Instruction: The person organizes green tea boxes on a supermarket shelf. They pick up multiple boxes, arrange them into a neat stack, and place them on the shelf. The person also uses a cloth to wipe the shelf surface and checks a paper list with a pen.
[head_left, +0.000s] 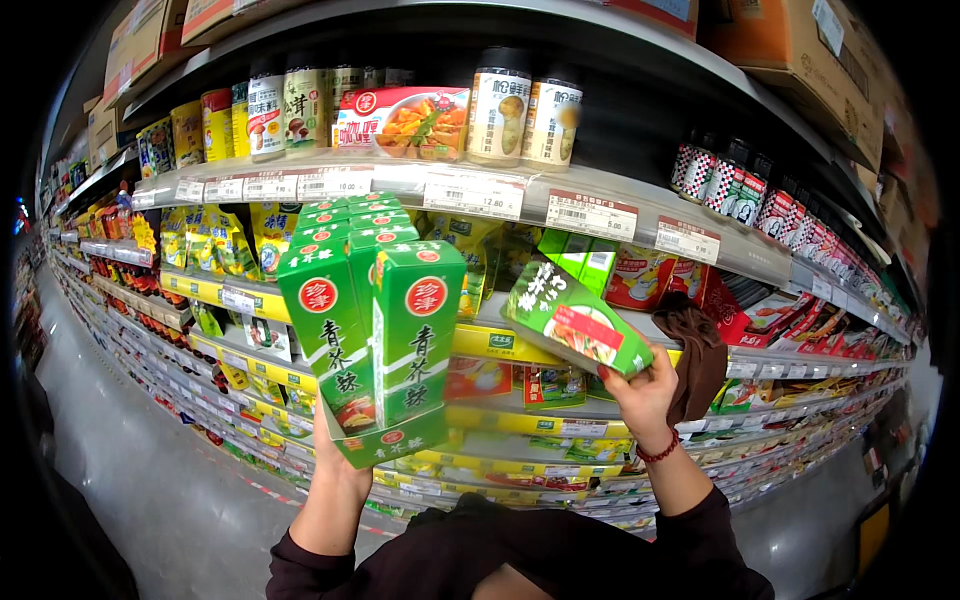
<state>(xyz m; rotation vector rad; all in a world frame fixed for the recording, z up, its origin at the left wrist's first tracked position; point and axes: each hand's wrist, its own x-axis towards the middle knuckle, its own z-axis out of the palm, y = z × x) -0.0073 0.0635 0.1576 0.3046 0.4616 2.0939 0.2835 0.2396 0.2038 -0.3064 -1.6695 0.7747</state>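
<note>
My left hand (341, 442) supports a green display tray (397, 441) from beneath and its left side. Several tall green cartons (416, 322) stand upright in the tray, in rows reaching back toward the shelf. In my right hand (649, 394) is a wider green box (577, 319) with a food picture and a red band on its front. I grip it by its lower right end, and it tilts with the far end up to the left. Behind it, bright green boxes (581, 259) sit on the second shelf. Much of my left hand's fingers is hidden by the tray.
On the upper shelf stand seasoning jars (499, 109), a red curry box (401, 124) and checkered bottles (724, 180). Price labels (472, 196) line its edge. A brown cloth (694, 352) hangs by my right hand. Yellow seasoning bags (214, 236) fill the left; cardboard boxes (795, 67) sit overhead.
</note>
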